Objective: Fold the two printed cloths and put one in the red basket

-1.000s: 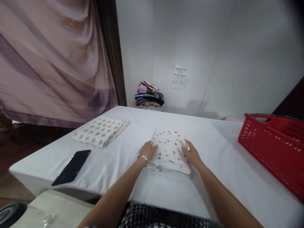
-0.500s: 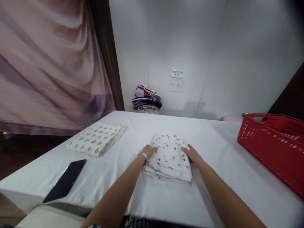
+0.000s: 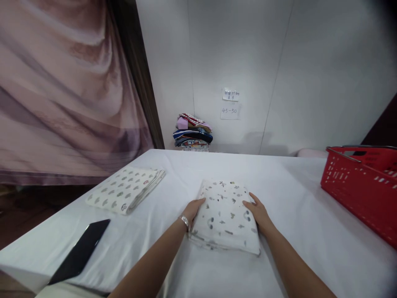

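A white folded cloth (image 3: pixel 226 219) with small grey and green prints lies in front of me on the white-covered table (image 3: pixel 217 273). My left hand (image 3: pixel 192 210), with a silver bracelet at the wrist, grips its left edge, thumb near the top face and the other fingers mostly hidden at the side. At the right edge my right hand (image 3: pixel 259 213) holds the cloth, its thumb over the top and its fingers along the side. Farther left lies a second folded cloth (image 3: pixel 124 188) with rows of grey-green prints, untouched.
A black flat device (image 3: pixel 81 250) rests near the table's left front edge. To the right stands a red basket (image 3: pixel 359 194). Behind the table, a stack of folded fabrics (image 3: pixel 194 132) sits by the wall, below and left of paper signs (image 3: pixel 230 111). A pink curtain (image 3: pixel 62 91) hangs left.
The folded cloth has turned slightly and shifted a little nearer and rightward, with both hands along its sides. The left thumb has moved back from the top to the edge. The view has shifted slightly.
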Available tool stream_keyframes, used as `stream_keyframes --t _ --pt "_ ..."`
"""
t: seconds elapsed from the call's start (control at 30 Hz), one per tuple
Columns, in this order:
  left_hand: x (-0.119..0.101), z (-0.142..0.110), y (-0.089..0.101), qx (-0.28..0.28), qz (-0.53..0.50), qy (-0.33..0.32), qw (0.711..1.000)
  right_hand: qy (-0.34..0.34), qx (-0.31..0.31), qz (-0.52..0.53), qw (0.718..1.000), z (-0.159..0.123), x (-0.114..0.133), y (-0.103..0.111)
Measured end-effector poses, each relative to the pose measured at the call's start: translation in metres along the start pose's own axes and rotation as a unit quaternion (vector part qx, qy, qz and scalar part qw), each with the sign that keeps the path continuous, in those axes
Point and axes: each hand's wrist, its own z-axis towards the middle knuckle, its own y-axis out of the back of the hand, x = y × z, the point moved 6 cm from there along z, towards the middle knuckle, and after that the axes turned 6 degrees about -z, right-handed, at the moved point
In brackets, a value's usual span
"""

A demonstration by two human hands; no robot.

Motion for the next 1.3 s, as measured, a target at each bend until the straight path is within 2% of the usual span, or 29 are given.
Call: stream_keyframes --t 0.1,0.17,0.4,0.5,0.6,0.67,0.87,1.13,1.3 --pt "0.011 -0.01 -0.011 0.063 -0.103 0.096 0.988 -0.002 0.009 0.02 1.0 0.0 0.0 0.001" --pt "0.015 -0.014 -0.016 0.092 -0.148 0.132 0.976 -0.003 0.016 0.029 0.999 0.001 -0.001 0.003" --pt "0.015 -0.022 -0.024 0.118 -0.173 0.157 0.965 -0.023 0.027 0.068 0.997 0.007 -0.004 0.006" --pt "0.014 -0.031 -0.034 0.161 -0.193 0.184 0.95 -0.029 0.03 0.076 0.996 0.007 -0.005 0.005" --pt "0.012 -0.035 -0.042 0.198 -0.217 0.178 0.939 -0.035 0.032 0.082 0.996 0.006 -0.004 0.003" --pt "0.015 -0.035 -0.042 0.192 -0.217 0.18 0.94 -0.042 0.035 0.087 0.995 0.004 -0.003 0.003" --pt "0.023 -0.032 -0.037 0.118 -0.203 0.192 0.953 -0.097 0.088 0.099 0.986 -0.003 -0.001 -0.001" --pt "0.025 -0.027 -0.031 0.066 -0.192 0.162 0.966 -0.053 0.059 0.082 0.993 0.002 -0.002 0.002" --pt "0.025 -0.027 -0.03 0.049 -0.173 0.149 0.972 -0.048 0.052 0.071 0.995 0.004 -0.002 0.003"
